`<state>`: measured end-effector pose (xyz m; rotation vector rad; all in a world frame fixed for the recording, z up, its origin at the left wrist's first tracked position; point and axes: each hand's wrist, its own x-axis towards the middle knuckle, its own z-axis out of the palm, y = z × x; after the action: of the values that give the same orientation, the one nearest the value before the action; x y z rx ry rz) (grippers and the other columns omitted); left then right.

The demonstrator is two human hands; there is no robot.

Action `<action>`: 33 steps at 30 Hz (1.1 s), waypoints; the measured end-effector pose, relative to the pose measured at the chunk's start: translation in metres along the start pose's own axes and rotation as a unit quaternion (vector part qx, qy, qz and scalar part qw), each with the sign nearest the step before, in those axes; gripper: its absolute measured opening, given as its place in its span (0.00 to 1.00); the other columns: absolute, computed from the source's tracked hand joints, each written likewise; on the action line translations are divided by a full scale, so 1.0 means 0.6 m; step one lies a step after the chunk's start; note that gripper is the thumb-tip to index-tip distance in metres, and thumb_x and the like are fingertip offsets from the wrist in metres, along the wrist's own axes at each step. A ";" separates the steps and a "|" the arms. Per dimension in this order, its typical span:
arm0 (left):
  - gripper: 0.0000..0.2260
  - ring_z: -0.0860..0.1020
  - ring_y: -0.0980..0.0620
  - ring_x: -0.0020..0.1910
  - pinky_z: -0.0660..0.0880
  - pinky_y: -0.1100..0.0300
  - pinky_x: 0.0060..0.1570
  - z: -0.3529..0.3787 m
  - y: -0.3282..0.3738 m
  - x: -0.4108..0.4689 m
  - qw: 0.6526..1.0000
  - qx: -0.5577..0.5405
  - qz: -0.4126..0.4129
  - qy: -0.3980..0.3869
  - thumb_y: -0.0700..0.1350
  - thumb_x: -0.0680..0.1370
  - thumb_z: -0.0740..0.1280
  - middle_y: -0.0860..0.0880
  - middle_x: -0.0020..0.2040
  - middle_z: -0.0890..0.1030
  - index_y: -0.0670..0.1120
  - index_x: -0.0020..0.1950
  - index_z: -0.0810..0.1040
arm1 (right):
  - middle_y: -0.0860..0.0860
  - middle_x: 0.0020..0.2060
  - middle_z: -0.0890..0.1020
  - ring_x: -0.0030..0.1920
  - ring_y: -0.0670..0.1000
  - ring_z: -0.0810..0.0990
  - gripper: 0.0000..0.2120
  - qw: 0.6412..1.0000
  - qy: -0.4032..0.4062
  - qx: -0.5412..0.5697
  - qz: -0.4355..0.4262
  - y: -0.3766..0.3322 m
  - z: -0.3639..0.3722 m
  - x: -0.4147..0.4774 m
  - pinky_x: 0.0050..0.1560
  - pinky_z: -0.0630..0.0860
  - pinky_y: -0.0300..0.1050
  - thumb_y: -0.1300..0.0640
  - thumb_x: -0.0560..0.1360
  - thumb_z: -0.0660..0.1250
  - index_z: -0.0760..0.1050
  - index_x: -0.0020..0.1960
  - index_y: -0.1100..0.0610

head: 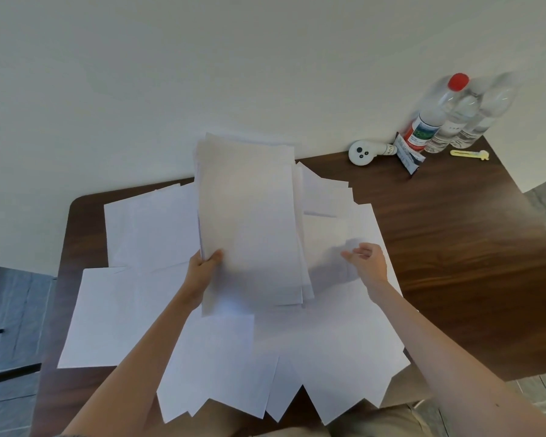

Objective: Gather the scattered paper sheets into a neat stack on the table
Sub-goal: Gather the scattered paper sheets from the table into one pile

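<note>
My left hand [202,272] grips a thick bundle of white paper sheets [249,222] by its lower left edge, thumb on top, holding it tilted above the table. My right hand [368,261] hovers to the right of the bundle with its fingers loosely spread, holding nothing, just above loose sheets. Several more white sheets [133,310] lie scattered and overlapping across the dark wooden table [454,241], and some hang over its near edge.
At the table's far right corner stand clear plastic bottles [448,121], one with a red cap. Beside them lie a small white round device [364,152], a dark snack packet [408,157] and a yellow clip [468,153]. A white wall rises behind the table.
</note>
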<state>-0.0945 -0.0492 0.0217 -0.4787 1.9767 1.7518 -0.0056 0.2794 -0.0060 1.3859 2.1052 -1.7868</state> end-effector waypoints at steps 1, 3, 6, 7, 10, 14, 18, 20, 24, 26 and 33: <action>0.12 0.80 0.47 0.53 0.77 0.56 0.47 -0.002 0.001 0.002 1.000 -0.004 -0.001 0.000 0.41 0.81 0.63 0.45 0.56 0.81 0.42 0.65 0.76 | 0.53 0.55 0.77 0.53 0.51 0.75 0.28 0.999 -0.028 0.019 0.009 -0.005 0.001 -0.001 0.48 0.71 0.41 0.57 0.71 0.76 0.68 0.65 0.59; 0.13 0.80 0.48 0.52 0.77 0.57 0.46 -0.004 0.003 0.001 1.000 -0.010 -0.002 -0.002 0.42 0.81 0.63 0.45 0.56 0.82 0.42 0.65 0.75 | 0.54 0.53 0.78 0.49 0.50 0.77 0.25 0.995 -0.071 0.055 0.038 -0.014 0.007 -0.002 0.42 0.71 0.39 0.57 0.72 0.75 0.69 0.65 0.59; 0.13 0.80 0.48 0.53 0.77 0.56 0.47 -0.007 0.003 0.000 1.000 -0.016 -0.006 -0.004 0.42 0.81 0.63 0.45 0.57 0.81 0.42 0.66 0.75 | 0.55 0.47 0.80 0.42 0.51 0.79 0.19 0.988 -0.103 0.085 0.079 -0.022 0.014 0.000 0.41 0.74 0.40 0.57 0.72 0.74 0.74 0.60 0.61; 0.14 0.80 0.46 0.54 0.77 0.54 0.49 -0.008 0.003 0.000 1.000 -0.016 -0.005 -0.004 0.42 0.81 0.64 0.45 0.57 0.81 0.41 0.66 0.75 | 0.55 0.46 0.81 0.43 0.52 0.79 0.17 0.987 -0.117 0.078 0.084 -0.023 0.013 0.001 0.44 0.74 0.42 0.58 0.72 0.74 0.77 0.57 0.63; 0.14 0.80 0.46 0.55 0.76 0.53 0.51 -0.014 0.003 0.000 1.000 -0.021 -0.004 0.002 0.42 0.81 0.64 0.45 0.57 0.81 0.41 0.66 0.75 | 0.56 0.50 0.84 0.47 0.55 0.81 0.11 0.979 -0.176 0.066 0.079 -0.024 0.008 -0.001 0.48 0.75 0.45 0.59 0.72 0.73 0.81 0.54 0.61; 0.14 0.79 0.44 0.56 0.76 0.50 0.54 -0.025 -0.004 0.002 0.999 -0.029 -0.013 0.012 0.42 0.81 0.64 0.44 0.58 0.81 0.41 0.66 0.75 | 0.56 0.50 0.85 0.49 0.57 0.82 0.08 0.976 -0.208 0.035 0.060 -0.017 0.011 -0.010 0.53 0.79 0.50 0.63 0.74 0.71 0.82 0.52 0.59; 0.13 0.80 0.46 0.54 0.77 0.52 0.52 -0.038 -0.009 -0.003 0.999 -0.027 -0.014 0.011 0.43 0.81 0.64 0.46 0.56 0.82 0.43 0.65 0.75 | 0.56 0.37 0.76 0.39 0.53 0.72 0.06 0.995 -0.099 0.022 0.016 -0.018 0.022 -0.006 0.39 0.70 0.46 0.66 0.74 0.68 0.78 0.44 0.70; 0.12 0.80 0.48 0.53 0.77 0.53 0.51 -0.047 -0.014 -0.005 1.000 -0.023 -0.015 0.015 0.42 0.81 0.64 0.47 0.55 0.82 0.43 0.64 0.76 | 0.54 0.31 0.67 0.35 0.51 0.63 0.10 0.998 -0.055 0.032 -0.018 -0.032 0.025 -0.007 0.34 0.61 0.41 0.66 0.72 0.67 0.70 0.34 0.65; 0.12 0.79 0.42 0.56 0.75 0.45 0.59 -0.057 -0.041 -0.004 0.998 -0.008 -0.038 0.039 0.41 0.81 0.64 0.43 0.57 0.81 0.42 0.64 0.76 | 0.49 0.26 0.59 0.30 0.50 0.57 0.19 0.985 0.009 -0.087 -0.150 -0.083 0.044 -0.020 0.32 0.53 0.44 0.64 0.72 0.64 0.57 0.30 0.55; 0.13 0.79 0.41 0.54 0.76 0.46 0.57 -0.050 -0.053 -0.006 0.997 -0.004 -0.055 0.050 0.40 0.81 0.64 0.42 0.56 0.81 0.40 0.65 0.76 | 0.48 0.26 0.67 0.29 0.51 0.65 0.16 0.954 0.036 -0.182 -0.234 -0.109 0.063 -0.028 0.32 0.60 0.44 0.60 0.76 0.64 0.65 0.31 0.55; 0.12 0.79 0.46 0.42 0.77 0.54 0.42 -0.022 -0.061 -0.013 0.993 -0.039 -0.105 0.046 0.37 0.81 0.64 0.44 0.45 0.81 0.36 0.63 0.75 | 0.54 0.29 0.79 0.28 0.58 0.75 0.11 0.827 0.108 -0.279 -0.476 -0.214 0.117 -0.071 0.29 0.65 0.44 0.57 0.80 0.60 0.78 0.46 0.60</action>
<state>-0.0696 -0.0671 -0.0031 -0.7775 1.8494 1.7052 -0.0962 0.2071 0.0925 0.3704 3.4086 -0.9127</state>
